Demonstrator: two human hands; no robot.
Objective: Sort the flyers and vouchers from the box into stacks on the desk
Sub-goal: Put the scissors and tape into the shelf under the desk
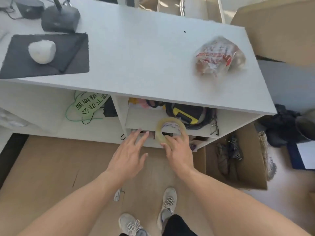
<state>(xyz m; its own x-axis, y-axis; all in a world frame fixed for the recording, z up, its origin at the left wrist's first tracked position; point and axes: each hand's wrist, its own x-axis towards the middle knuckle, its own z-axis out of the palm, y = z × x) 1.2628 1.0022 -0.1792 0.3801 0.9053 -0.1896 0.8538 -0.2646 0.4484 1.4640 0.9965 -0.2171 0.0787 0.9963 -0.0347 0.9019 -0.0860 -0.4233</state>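
Hands reaching toward the desk's open shelves.
Left hand (129, 150) is hovering with fingers spread, holding nothing; right hand (177, 149) is gripping a clear tape roll (170, 132) before the desk (136, 65). Cardboard box (238, 159) is sitting on the floor, rightward; flyers aren't discernible.

Both bare forearms stretched forward and down. Left hand (129, 149) flat, fingers straight and spread, palm down. Right hand (178, 149) curled, thumb and fingers pinching a tape roll (170, 132).

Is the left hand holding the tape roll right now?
No, the left hand is spread open and empty; the right hand grips the tape roll.
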